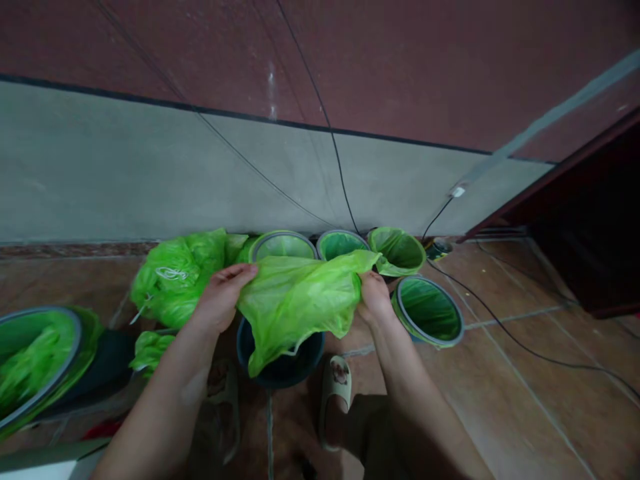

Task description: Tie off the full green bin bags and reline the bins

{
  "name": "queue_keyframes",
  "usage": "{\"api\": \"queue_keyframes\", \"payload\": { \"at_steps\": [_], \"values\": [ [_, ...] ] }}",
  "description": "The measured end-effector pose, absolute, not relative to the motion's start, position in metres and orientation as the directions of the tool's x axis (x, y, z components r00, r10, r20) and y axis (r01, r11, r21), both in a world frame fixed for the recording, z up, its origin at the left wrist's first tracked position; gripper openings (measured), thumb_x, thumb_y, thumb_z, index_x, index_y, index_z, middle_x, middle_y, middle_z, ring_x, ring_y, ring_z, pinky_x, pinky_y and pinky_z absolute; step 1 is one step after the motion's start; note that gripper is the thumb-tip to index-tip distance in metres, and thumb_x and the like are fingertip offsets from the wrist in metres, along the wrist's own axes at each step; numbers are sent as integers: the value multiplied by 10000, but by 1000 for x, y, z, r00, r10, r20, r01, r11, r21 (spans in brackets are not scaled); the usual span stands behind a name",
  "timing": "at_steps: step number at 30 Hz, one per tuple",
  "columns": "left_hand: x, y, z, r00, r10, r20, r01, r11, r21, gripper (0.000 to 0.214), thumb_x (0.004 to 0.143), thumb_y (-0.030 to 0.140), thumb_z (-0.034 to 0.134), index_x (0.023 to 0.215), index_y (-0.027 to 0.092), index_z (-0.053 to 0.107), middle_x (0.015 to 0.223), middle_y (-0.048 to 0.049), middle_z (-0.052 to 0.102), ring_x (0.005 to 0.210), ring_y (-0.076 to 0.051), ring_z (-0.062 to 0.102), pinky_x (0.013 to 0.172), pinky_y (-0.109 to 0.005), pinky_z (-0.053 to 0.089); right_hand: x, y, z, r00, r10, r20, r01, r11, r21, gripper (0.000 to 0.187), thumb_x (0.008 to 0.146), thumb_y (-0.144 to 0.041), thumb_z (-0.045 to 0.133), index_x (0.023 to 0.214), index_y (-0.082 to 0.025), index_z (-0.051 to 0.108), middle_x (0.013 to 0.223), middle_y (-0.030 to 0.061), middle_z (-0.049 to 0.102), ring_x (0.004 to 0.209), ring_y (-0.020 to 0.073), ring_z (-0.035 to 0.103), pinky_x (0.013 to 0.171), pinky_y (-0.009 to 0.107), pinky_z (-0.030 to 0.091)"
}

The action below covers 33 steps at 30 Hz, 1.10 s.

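Observation:
Stretched between my two hands is a thin bright green plastic bag point(300, 297). My left hand point(227, 293) pinches its left edge between thumb and fingers. On the other side, my right hand point(374, 293) grips the bag's right edge, its fingertips partly hidden by the plastic. Below the bag, on the floor between my feet, stands a dark bin point(280, 380); the bag hangs over its opening and covers much of it. One lower corner of the bag droops over the bin's left side.
Along the wall stand bins lined with green bags, including a right-hand bin point(433, 310). Tied green bags point(175, 273) lie to the left. A larger bin point(75, 333) holds crumpled green plastic. A black cable point(530, 357) crosses the tiled floor at right.

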<state>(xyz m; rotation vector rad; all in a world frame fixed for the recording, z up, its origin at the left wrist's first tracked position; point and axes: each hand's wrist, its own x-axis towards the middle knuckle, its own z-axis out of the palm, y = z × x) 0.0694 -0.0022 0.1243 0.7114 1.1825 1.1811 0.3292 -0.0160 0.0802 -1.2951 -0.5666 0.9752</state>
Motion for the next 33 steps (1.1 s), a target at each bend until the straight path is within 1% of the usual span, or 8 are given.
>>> {"api": "queue_keyframes", "payload": {
  "at_steps": [4, 10, 14, 19, 24, 27, 30, 33],
  "values": [
    [68, 2, 122, -186, 957, -221, -375, 138, 917, 338, 411, 340, 903, 634, 197, 692, 636, 30, 662, 593, -104, 562, 556, -214, 448, 338, -11, 84, 573, 758, -311, -373, -96, -923, 137, 750, -329, 633, 803, -204, 632, 644, -14, 642, 554, 134, 568, 486, 235, 434],
    [75, -2, 122, -108, 976, -187, -396, 130, 909, 289, 478, 307, 862, 662, 199, 668, 640, 56, 614, 586, -79, 527, 576, -209, 414, 317, -19, 99, 428, 864, -264, -403, -79, -912, 577, 786, -724, 513, 1060, -228, 622, 996, 51, 708, 807, 184, 655, 607, 273, 501],
    [78, -8, 127, 14, 979, -203, -308, 197, 931, 254, 539, 312, 828, 658, 194, 638, 622, 53, 574, 566, -81, 494, 534, -204, 384, 309, -15, 88, 440, 891, -113, -216, -17, -976, 527, 645, -541, 760, 1030, -203, 637, 982, 40, 707, 853, 189, 638, 725, 301, 496],
    [78, -12, 130, 226, 944, -240, -167, 280, 945, 229, 569, 274, 799, 673, 185, 616, 597, 56, 553, 540, -82, 477, 516, -201, 357, 318, -7, 77, 525, 851, -1, -101, 61, -993, 340, 660, -472, 739, 792, -162, 690, 811, 22, 695, 777, 160, 598, 798, 320, 468],
    [78, -10, 126, 262, 942, -210, -178, 261, 949, 247, 567, 219, 798, 715, 192, 602, 622, 64, 573, 547, -76, 491, 539, -197, 370, 318, -6, 73, 475, 879, -40, -154, 38, -987, 407, 603, -441, 791, 876, -161, 680, 821, 11, 679, 752, 147, 589, 748, 295, 463],
    [78, -10, 126, 281, 941, -187, -212, 251, 944, 317, 551, 202, 817, 806, 204, 629, 716, 46, 634, 623, -99, 561, 589, -210, 419, 318, -5, 65, 455, 890, 15, -37, 36, -999, 505, 528, -372, 837, 958, -170, 663, 895, 14, 680, 785, 156, 590, 727, 283, 462],
    [75, -10, 128, 287, 940, -185, -218, 252, 943, 365, 540, 199, 834, 861, 205, 660, 756, 25, 662, 662, -117, 588, 613, -224, 444, 324, -5, 61, 477, 877, 56, 117, 0, -993, 325, 564, -358, 791, 793, -166, 664, 739, -20, 641, 642, 124, 526, 631, 258, 423],
    [67, -8, 131, 218, 958, -188, -246, 240, 939, 337, 538, 191, 827, 848, 203, 695, 752, 16, 674, 663, -118, 587, 605, -222, 445, 333, -7, 66, 522, 851, 62, 99, 11, -995, 220, 595, -348, 741, 642, -172, 616, 586, -55, 557, 537, 95, 444, 555, 241, 371]
  ]
}}
